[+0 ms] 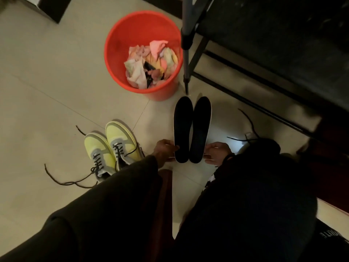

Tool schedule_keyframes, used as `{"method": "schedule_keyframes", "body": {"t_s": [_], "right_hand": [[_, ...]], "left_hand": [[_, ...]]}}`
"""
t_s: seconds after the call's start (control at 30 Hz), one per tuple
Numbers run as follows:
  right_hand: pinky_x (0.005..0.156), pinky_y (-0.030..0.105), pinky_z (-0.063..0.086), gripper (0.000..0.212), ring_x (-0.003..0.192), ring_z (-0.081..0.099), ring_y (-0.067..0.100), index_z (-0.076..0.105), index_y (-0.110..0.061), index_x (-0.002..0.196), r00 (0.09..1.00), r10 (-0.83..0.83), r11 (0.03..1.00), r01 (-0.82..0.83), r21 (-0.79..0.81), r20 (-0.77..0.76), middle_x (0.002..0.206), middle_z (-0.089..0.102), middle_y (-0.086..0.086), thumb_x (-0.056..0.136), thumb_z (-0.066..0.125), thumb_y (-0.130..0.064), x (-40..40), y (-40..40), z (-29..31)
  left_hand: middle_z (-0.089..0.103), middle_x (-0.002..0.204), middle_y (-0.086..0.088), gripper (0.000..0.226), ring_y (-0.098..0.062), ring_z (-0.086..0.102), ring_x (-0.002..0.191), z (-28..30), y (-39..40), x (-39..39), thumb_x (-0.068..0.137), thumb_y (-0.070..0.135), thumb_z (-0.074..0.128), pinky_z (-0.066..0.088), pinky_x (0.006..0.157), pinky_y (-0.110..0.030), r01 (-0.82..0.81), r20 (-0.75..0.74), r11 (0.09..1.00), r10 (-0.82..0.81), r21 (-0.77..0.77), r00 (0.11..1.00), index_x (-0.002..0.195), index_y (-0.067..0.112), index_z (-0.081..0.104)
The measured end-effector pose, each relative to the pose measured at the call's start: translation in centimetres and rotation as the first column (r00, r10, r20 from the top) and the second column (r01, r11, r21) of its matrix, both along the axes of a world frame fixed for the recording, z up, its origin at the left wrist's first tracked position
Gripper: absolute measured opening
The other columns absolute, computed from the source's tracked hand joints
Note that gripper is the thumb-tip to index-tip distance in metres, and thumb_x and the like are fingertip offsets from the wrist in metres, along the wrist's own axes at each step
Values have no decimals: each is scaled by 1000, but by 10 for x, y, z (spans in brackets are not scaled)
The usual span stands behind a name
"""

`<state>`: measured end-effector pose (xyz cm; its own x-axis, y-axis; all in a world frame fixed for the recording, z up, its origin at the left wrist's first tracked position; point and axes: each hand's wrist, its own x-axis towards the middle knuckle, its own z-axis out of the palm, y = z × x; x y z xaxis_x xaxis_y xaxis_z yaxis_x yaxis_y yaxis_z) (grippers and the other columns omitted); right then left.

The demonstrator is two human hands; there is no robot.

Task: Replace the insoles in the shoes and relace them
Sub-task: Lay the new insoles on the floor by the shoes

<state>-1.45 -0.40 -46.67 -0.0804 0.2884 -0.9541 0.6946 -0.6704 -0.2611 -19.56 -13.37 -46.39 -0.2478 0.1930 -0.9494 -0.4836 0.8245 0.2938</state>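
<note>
Two dark insoles lie side by side on the tiled floor, the left insole (183,129) and the right insole (201,129), toes pointing away from me. My left hand (165,151) pinches the heel of the left insole. My right hand (217,153) pinches the heel of the right insole. To the left stand two pale yellow shoes (111,148) with dark laces (71,181) loosened and trailing over the floor. A white shoe (247,140) with a dark lace shows partly behind my right sleeve.
An orange bucket (113,52) full of crumpled cloth and paper stands beyond the insoles. A tripod leg (186,53) and a dark metal rack (264,63) fill the upper right. My dark-clothed knees cover the lower frame.
</note>
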Motion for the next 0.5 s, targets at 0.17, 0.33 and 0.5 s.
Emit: {"method": "schedule_keyframes", "body": {"t_s": [0.17,0.33,0.5], "right_hand": [[92,52,57,94,102,70,31,64,-23,111,985,135,991,-134,21,-107,114,71,9,31,96,-60,19,5,-42],[84,57,58,93,105,64,33,42,-53,106,986,88,973,-54,224,-144,123,55,10,28,89,-35,30,22,-41],[90,50,58,19,96,73,32,74,-20,99,968,91,982,-48,182,-235,111,72,17,81,82,-20,-5,54,139]], "left_hand": [[69,103,-11,30,-21,69,84,27,8,-10,93,9,73,58,59,-27,50,34,994,-53,97,998,119,3,60],[69,107,-16,27,-26,69,88,55,12,-23,94,13,72,59,69,-32,87,28,979,-93,183,995,116,1,63],[65,109,-13,29,-27,68,87,117,34,-60,100,13,63,59,81,-41,157,-28,954,-155,257,987,128,11,54]]}}
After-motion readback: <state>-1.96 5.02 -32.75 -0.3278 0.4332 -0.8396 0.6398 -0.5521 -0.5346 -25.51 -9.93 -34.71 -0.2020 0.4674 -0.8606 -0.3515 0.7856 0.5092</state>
